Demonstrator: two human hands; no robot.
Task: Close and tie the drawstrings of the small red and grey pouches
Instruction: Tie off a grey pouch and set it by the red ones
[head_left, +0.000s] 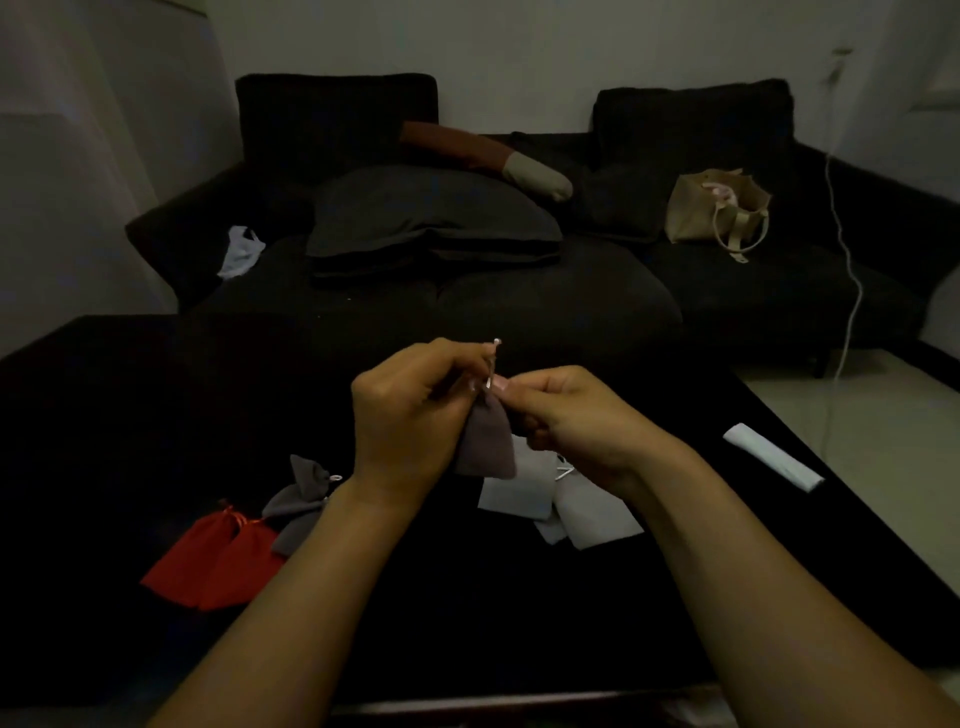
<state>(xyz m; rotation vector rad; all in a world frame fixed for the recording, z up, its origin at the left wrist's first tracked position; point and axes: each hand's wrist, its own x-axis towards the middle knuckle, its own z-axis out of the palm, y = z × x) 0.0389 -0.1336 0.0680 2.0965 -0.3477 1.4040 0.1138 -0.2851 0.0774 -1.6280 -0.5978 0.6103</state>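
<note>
A small grey pouch (488, 441) hangs in the air between my hands, above the black table (467, 613). My left hand (410, 410) pinches its pale drawstring (492, 358), which sticks up past my fingers. My right hand (566, 415) pinches the pouch's gathered neck from the other side. On the table to the left lie two red pouches (208, 566) with cinched necks, and two grey pouches (298, 504) overlap beside them. Several pale grey pouches (576, 506) lie flat under my right wrist.
A folded white paper (774, 457) lies near the table's right edge. Behind the table stands a dark sofa (519, 291) with cushions, a beige tote bag (719, 213) and a white plastic bag (240, 252). A white cable (847, 270) hangs at the right.
</note>
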